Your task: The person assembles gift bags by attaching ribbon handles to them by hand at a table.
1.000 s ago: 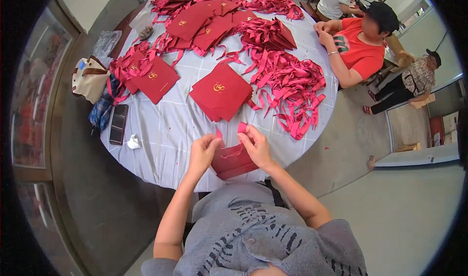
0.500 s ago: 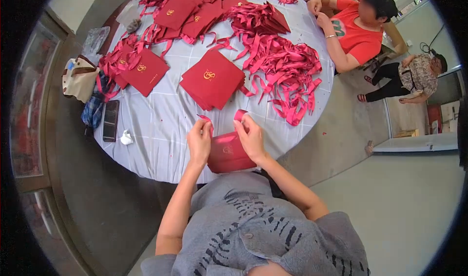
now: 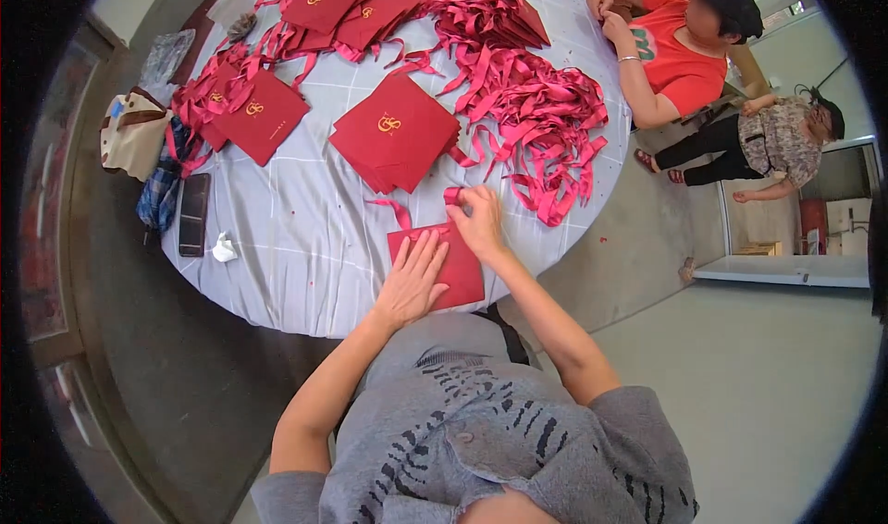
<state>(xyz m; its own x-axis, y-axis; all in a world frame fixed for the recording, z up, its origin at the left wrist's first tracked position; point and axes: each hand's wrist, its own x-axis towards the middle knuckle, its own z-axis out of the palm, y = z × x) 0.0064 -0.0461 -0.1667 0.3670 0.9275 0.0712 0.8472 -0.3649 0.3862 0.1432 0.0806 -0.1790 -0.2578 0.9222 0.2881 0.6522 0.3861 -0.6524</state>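
A flat red gift bag [image 3: 462, 279] lies at the table's near edge, right in front of me. My left hand [image 3: 413, 282] rests on it with the fingers stretched out flat, holding nothing. Close to the bag's upper right corner, my right hand [image 3: 479, 228] pinches a pink-red ribbon [image 3: 452, 195] between thumb and fingers. Another ribbon end [image 3: 392, 209] sticks out past the bag's upper left corner onto the cloth. Beyond my hands sits a stack of flat red bags [image 3: 393, 135] with a gold emblem on top.
A heap of ribbons [image 3: 541, 117] covers the table's right side, with more red bags [image 3: 324, 6] at the back. To the left are a phone [image 3: 193, 215], a crumpled tissue [image 3: 223, 247] and a cream bag [image 3: 135, 135]. A person in red [image 3: 680, 71] sits at the right; another person [image 3: 782, 145] stands behind.
My left hand has let go of its ribbon end and now lies flat on the bag. The bag has gone from tilted up to flat on the table. My right hand still pinches ribbon.
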